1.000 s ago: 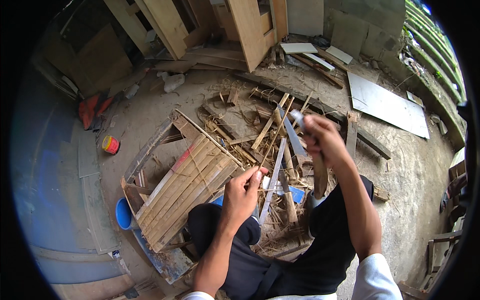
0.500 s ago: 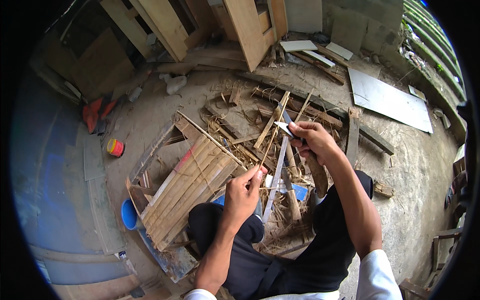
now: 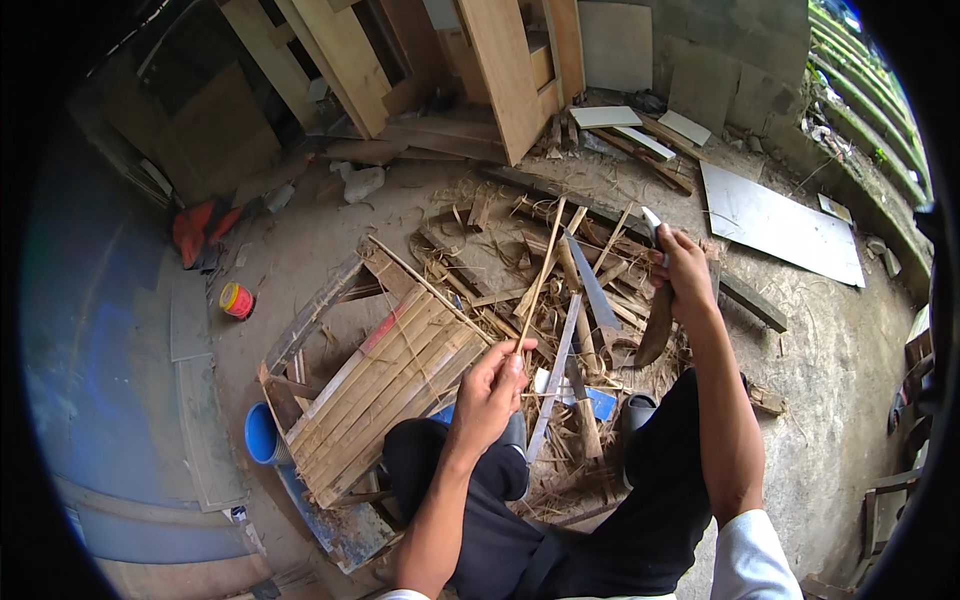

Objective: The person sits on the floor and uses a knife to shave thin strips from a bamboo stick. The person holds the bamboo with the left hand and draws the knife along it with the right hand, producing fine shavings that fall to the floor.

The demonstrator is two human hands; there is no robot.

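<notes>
My left hand (image 3: 488, 393) pinches the lower end of a thin bamboo strip (image 3: 540, 278), which slants up and away over the scrap pile. Off to the right, my right hand (image 3: 685, 270) is closed around a knife (image 3: 655, 335); its pale blade tip shows above the fist and its long curved wooden handle hangs below. The blade is apart from the strip. Between and beyond my hands lie a saw blade (image 3: 594, 285), a long flat pale strip (image 3: 553, 385) and a tool with a wooden handle (image 3: 588, 428).
A slatted wooden frame (image 3: 385, 370) lies left of my knees, beside a blue bucket (image 3: 262, 435). Farther left sits a small red and yellow tub (image 3: 236, 300). Shavings and wood offcuts cover the floor ahead. A pale flat panel (image 3: 785, 225) lies at right; boards (image 3: 500, 70) lean at the back.
My right hand has moved right and away from the strip, and the knife blade now points up rather than left across it. My left hand still holds the strip, now tilted more upright.
</notes>
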